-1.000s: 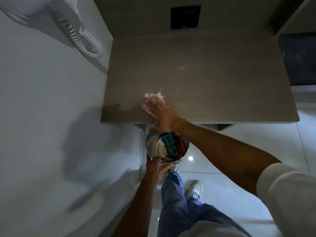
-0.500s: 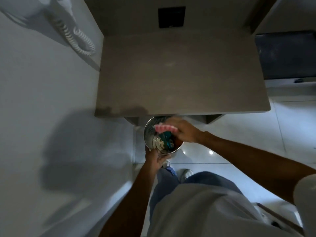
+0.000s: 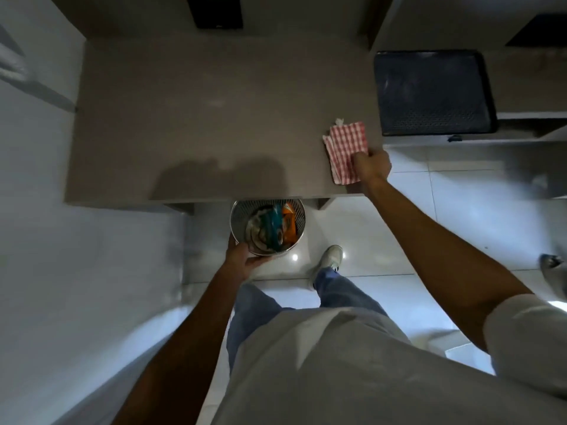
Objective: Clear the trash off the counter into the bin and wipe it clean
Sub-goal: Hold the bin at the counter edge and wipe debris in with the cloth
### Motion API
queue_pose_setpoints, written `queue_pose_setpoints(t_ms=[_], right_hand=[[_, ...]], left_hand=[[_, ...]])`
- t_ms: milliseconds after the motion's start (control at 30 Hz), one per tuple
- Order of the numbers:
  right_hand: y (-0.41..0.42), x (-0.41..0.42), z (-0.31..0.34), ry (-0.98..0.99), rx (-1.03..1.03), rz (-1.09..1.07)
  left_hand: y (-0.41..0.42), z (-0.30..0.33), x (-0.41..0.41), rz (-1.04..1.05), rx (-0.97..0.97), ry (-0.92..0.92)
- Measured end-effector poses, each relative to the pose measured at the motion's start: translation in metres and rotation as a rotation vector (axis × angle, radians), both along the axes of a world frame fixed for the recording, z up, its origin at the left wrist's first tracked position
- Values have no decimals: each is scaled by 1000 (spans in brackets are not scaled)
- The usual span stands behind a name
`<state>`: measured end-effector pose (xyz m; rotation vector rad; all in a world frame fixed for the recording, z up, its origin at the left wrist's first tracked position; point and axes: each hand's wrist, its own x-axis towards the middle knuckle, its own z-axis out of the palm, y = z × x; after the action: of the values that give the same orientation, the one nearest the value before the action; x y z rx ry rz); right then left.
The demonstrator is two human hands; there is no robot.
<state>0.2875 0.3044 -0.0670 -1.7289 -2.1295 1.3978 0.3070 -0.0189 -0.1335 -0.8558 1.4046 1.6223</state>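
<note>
The brown counter (image 3: 214,118) lies below me with a bare top. A red-and-white checked cloth (image 3: 346,148) lies flat at the counter's front right corner, and my right hand (image 3: 372,165) is closed on its near edge. A small white scrap (image 3: 339,121) shows at the cloth's far edge. A round metal mesh bin (image 3: 239,219) sits just under the counter's front edge, filled with teal, orange and white wrappers. My left hand (image 3: 242,257) grips the bin's near rim from below.
A dark perforated tray (image 3: 432,93) sits on a lower shelf right of the counter. A black wall plate (image 3: 214,10) is at the back. White wall runs along the left. My legs and a shoe (image 3: 329,260) stand on glossy white floor tiles.
My right hand has carried the cloth from over the bin to the counter's front right corner. The bin stays in my left hand. The camera has pulled back and shifted right.
</note>
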Motion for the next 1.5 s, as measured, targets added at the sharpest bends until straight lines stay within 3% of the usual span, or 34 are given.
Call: queue_pose_setpoints(t_ms=[67,133,233,333,433,567,733,967,1067,1133,1200,1333,1433,1500], right_hand=[[11,18,-9,-126,333,91],[2,42,-21,64,523,221],[-35,90,-43,338,454,603],[-65,130,-90,204,223,758],[-72,137,-159,-161,-151,597],[-61,119,-287,-227,-589,173],[-44,100,-423,-135,-535,65],[-29,79,-512,-116,-507,104],[-25,78,-492,-174,-450,184],[-31,84,-449,-199,-327,258],[-42,98,-380,-148,-81,453],[-64,142,-227,172,398,747],[-58,143,-132,473,616,737],[-41,115,-87,497,750,668]], left_hand=[[17,-6,7,-20,-9,10],[31,-9,15,-12,-50,-11],[48,-20,29,-36,-97,-17],[60,-39,40,-31,-60,-44],[77,-84,43,-64,-75,-64],[93,-190,35,-130,-62,-42],[119,-320,18,-102,-107,-19],[136,-419,-5,-167,-136,53],[136,-410,-8,-214,-145,44],[135,-374,4,-381,-352,159],[136,-314,24,-594,-565,408],[123,-168,72,-808,-612,1033],[119,-71,74,-763,-621,1397],[131,-23,52,-748,-674,1573]])
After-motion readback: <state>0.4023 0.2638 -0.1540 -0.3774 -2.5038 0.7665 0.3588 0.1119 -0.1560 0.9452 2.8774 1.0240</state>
